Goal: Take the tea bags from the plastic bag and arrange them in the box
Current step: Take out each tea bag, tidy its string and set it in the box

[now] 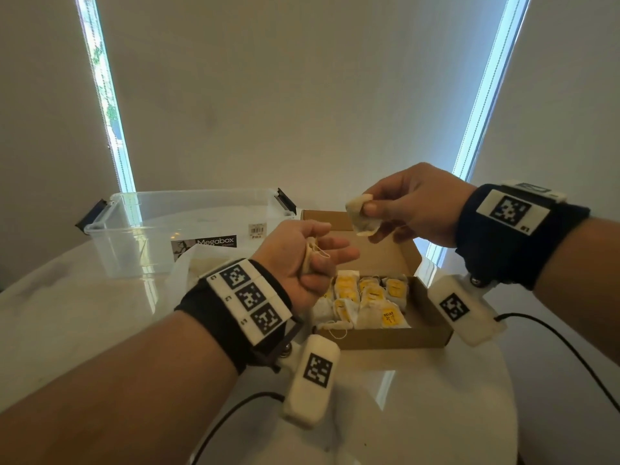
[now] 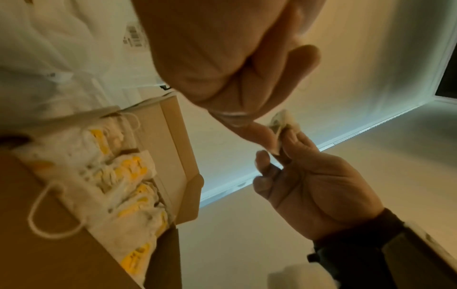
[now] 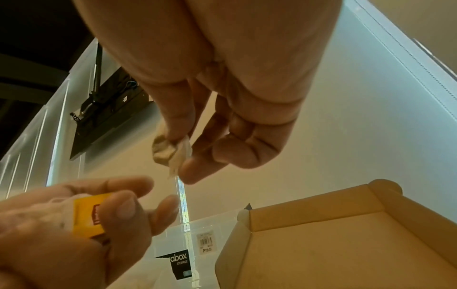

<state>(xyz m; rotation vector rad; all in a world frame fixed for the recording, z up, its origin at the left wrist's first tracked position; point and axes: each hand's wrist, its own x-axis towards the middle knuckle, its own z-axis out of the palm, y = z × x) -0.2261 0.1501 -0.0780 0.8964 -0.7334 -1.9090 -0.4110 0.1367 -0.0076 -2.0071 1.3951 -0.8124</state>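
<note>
My right hand [image 1: 396, 209] is raised over the open cardboard box [image 1: 385, 342] and pinches a crumpled tea bag [image 1: 361, 214] between thumb and fingertips; the right wrist view shows that tea bag [image 3: 170, 152] hanging from the pinch. My left hand [image 1: 312, 256] hovers just left of it. Its lower fingers curl round a second tea bag [image 1: 308, 260] with a loose string and a yellow tag [image 3: 87, 216]. Several yellow-tagged tea bags [image 1: 365, 297] lie in rows in the box [image 2: 170, 140]. The white plastic bag [image 1: 186, 263] lies behind my left wrist, mostly hidden.
A clear plastic storage container [image 1: 161, 226] labelled Megabox stands at the back left of the round white table [image 1: 84, 313]. The box lid [image 3: 346, 234] stands open behind the box. Black cables [image 1: 553, 333] run from both wrist cameras over the table's near side.
</note>
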